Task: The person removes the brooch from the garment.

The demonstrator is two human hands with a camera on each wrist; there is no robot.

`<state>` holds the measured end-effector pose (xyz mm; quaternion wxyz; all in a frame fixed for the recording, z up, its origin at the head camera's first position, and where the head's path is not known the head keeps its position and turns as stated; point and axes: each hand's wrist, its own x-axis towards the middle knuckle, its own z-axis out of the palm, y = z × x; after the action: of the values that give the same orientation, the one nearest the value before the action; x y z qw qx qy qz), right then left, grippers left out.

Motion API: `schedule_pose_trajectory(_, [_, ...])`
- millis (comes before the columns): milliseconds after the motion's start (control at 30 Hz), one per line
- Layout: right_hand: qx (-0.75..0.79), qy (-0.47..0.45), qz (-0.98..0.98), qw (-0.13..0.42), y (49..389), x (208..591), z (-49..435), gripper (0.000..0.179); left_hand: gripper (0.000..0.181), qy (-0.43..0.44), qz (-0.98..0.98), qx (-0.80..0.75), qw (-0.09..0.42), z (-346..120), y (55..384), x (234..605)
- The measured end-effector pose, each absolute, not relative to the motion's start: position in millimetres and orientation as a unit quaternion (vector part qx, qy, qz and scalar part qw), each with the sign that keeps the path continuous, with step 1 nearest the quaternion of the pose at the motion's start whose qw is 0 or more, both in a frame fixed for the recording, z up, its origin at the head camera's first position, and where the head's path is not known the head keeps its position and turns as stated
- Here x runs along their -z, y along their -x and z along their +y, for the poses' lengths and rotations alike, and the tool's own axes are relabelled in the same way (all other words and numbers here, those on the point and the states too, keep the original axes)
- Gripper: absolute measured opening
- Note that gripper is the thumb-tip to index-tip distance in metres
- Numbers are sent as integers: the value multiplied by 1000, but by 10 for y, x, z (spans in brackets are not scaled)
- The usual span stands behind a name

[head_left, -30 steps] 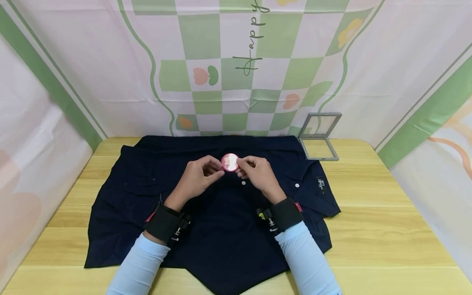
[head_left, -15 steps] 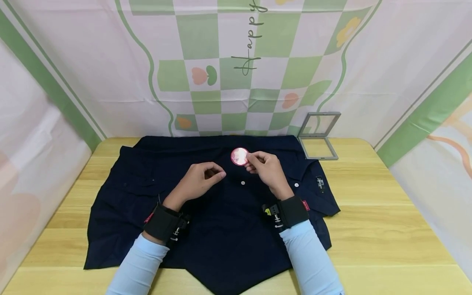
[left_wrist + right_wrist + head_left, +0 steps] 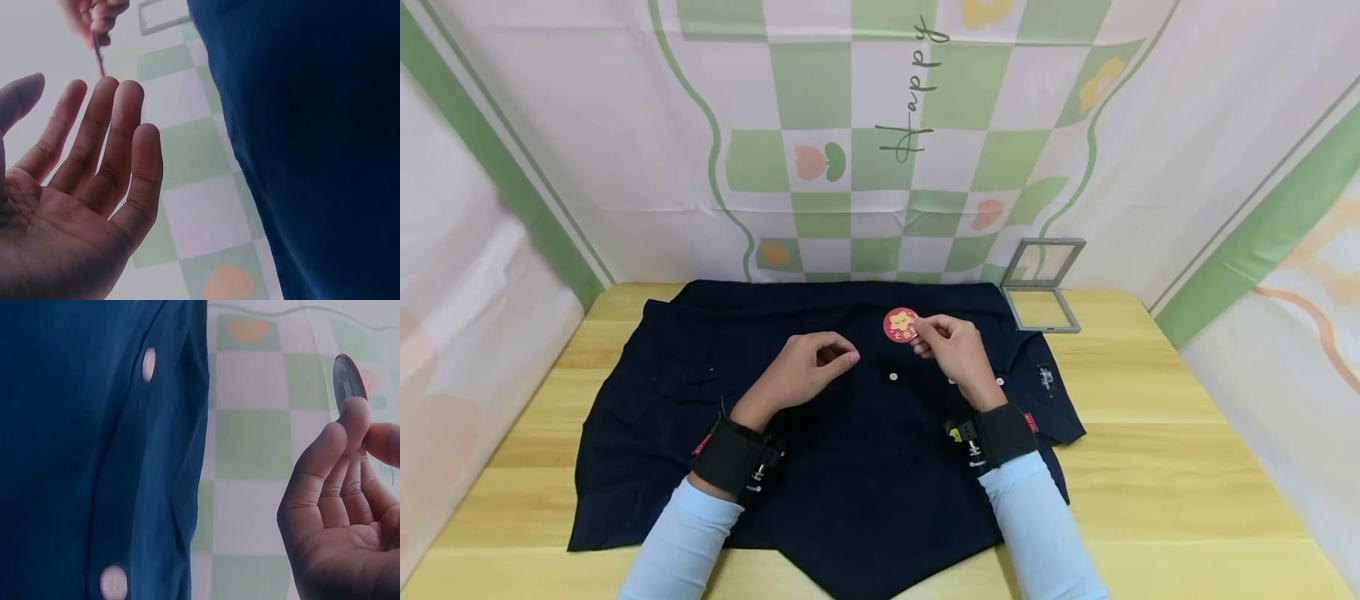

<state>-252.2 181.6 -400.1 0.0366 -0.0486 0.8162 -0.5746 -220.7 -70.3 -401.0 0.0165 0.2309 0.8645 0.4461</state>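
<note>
My right hand (image 3: 951,346) pinches a round red badge (image 3: 898,324) by its right edge, between thumb and fingertips. A yellow star figure is printed on the badge's face. In the right wrist view the badge's dark back (image 3: 347,381) shows a strip across it, above the right hand (image 3: 344,506). Left of it, my left hand (image 3: 812,364) holds nothing, its fingers loosely bent over the cloth. The left wrist view shows this left hand (image 3: 81,169) with fingers spread. Beneath both hands a dark navy shirt (image 3: 850,475) with white buttons lies spread out.
A grey square frame case (image 3: 1060,330) stands unfolded at the back right, its upper half tilted up near the patterned cloth backdrop (image 3: 816,92). The wooden table (image 3: 1150,467) shows around the shirt. A label (image 3: 1045,379) is on the shirt's right part.
The left hand has let go of the badge and drawn slightly back. The right hand has moved rightward with the badge and tilted it, so its printed star shows instead of glare.
</note>
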Motion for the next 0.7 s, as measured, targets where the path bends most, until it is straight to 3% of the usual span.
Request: schedule_pose_trajectory(700, [565,8,825,-15,2385,3921,2354,42,21,-304,832,-465,-10,28,2023,3891])
